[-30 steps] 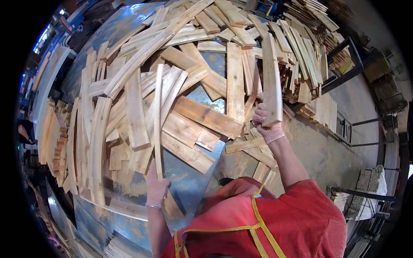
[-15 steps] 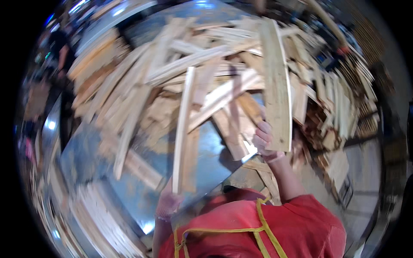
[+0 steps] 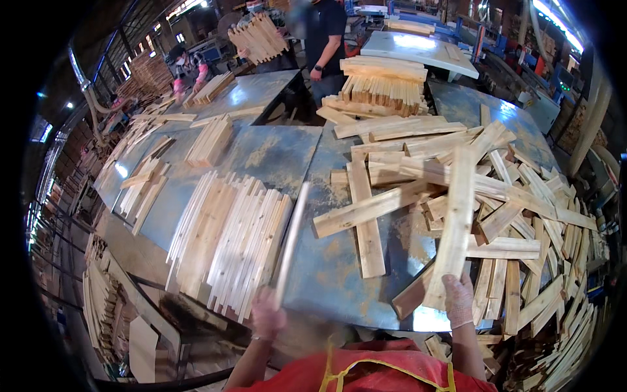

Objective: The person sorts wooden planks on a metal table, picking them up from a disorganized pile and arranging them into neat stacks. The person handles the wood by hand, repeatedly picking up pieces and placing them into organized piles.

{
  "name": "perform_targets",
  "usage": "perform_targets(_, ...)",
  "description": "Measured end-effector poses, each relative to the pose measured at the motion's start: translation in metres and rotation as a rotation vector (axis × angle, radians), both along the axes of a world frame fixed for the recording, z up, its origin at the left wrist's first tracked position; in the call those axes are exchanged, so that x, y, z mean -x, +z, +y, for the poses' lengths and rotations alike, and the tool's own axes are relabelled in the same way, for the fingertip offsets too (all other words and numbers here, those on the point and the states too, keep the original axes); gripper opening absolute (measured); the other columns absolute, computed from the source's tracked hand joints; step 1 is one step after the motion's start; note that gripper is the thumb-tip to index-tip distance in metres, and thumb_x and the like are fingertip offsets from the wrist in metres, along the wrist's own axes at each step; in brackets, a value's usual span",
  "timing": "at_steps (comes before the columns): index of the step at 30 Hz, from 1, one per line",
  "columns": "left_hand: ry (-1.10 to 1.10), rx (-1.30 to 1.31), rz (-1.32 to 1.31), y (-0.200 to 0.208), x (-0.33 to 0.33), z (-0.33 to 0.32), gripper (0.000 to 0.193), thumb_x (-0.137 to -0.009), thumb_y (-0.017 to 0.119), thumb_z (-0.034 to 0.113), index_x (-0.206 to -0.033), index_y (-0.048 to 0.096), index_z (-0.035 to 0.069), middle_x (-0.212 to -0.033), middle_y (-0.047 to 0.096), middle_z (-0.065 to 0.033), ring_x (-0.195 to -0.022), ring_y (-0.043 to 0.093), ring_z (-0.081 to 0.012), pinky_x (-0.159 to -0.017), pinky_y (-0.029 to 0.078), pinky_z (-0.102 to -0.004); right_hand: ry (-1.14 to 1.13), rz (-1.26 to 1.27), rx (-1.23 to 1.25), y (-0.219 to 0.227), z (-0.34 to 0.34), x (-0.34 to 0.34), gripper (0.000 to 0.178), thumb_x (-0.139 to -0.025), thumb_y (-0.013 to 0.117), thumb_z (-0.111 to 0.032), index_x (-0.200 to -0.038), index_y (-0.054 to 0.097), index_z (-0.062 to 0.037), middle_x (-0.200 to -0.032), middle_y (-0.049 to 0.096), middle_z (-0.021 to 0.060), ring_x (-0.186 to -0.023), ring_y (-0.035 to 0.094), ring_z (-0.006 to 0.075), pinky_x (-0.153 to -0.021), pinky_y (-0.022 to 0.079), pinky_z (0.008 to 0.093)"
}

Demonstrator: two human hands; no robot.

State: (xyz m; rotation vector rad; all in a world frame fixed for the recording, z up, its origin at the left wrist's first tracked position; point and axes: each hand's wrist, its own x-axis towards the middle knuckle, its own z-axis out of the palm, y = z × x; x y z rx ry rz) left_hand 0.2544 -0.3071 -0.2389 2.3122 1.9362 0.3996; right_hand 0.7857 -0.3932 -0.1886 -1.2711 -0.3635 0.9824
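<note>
My left hand (image 3: 268, 315), gloved and slightly blurred, is closed around the near end of a narrow wooden board (image 3: 292, 245). That board stands on edge just right of a tidy row of upright boards (image 3: 232, 242), close beside its last piece. In my right hand (image 3: 458, 299), also gloved, is the near end of a wider wooden plank (image 3: 456, 228), its pale face turned up and its far end raised over a loose heap of boards (image 3: 385, 209).
A blue metal table (image 3: 326, 281) dusted with sawdust carries the boards. Small stacks (image 3: 210, 140) lie farther left. Across the table a person (image 3: 324, 46) in dark clothes stands beside a stack of planks (image 3: 385, 95). More boards (image 3: 555, 313) pile up at the right.
My view has swung left, bringing the row of boards and the far person into sight. Both hands still hold their boards; the left one is now beside the row.
</note>
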Motion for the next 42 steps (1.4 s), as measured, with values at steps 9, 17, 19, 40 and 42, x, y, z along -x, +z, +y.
perform_targets(9,-0.061,0.131,-0.141,0.042,-0.102,0.059,0.071,-0.090,0.074,0.036,-0.149,0.052,0.002,-0.139,0.059,-0.0193,-0.128,0.058,-0.0378,-0.110,0.047,-0.0467,0.231,-0.108,-0.020,0.046,0.088,0.030,0.051,-0.094,0.075,-0.021,-0.136,0.061,0.0039,-0.112,0.071,0.0088,-0.097,0.067,0.0165,-0.085,0.056,0.0319)
perform_targets(17,-0.046,0.965,-1.347,0.118,-0.260,0.143,0.053,-0.097,0.075,0.029,-0.144,0.060,0.011,-0.123,0.069,-0.0016,-0.106,0.067,-0.0186,-0.090,0.054,-0.0342,0.542,-0.285,0.005,0.068,0.214,0.087,0.064,-0.098,0.072,-0.040,-0.142,0.058,0.0040,-0.124,0.071,0.0173,-0.112,0.067,0.0250,-0.096,0.053,0.0384)
perform_targets(19,0.068,0.944,-1.466,0.128,-0.253,0.174,0.055,-0.094,0.079,0.030,-0.141,0.060,0.011,-0.123,0.070,-0.0028,-0.106,0.068,-0.0167,-0.086,0.054,-0.0327,0.639,-0.684,0.004,0.081,0.250,0.062,0.072,-0.096,0.073,-0.046,-0.146,0.055,0.0032,-0.130,0.069,0.0229,-0.121,0.065,0.0347,-0.103,0.050,0.0431)
perform_targets(40,0.150,0.666,-0.800,0.136,0.020,0.464,0.038,-0.083,0.081,0.027,-0.111,0.071,0.004,-0.099,0.069,-0.0037,-0.089,0.065,-0.0161,-0.063,0.051,-0.0344,1.123,-1.714,0.694,0.055,0.373,-0.051,0.069,-0.081,0.080,-0.049,-0.137,0.064,-0.0118,-0.120,0.075,0.0194,-0.116,0.071,0.0357,-0.100,0.056,0.0439)
perform_targets(42,0.009,0.606,-0.626,0.137,0.024,0.483,0.037,-0.080,0.081,0.026,-0.107,0.072,0.003,-0.098,0.069,-0.0049,-0.090,0.066,-0.0174,-0.065,0.052,-0.0348,1.240,-1.844,0.709,0.047,0.373,-0.029,0.061,-0.084,0.076,-0.048,-0.130,0.068,-0.0091,-0.116,0.075,0.0212,-0.113,0.071,0.0374,-0.098,0.056,0.0456)
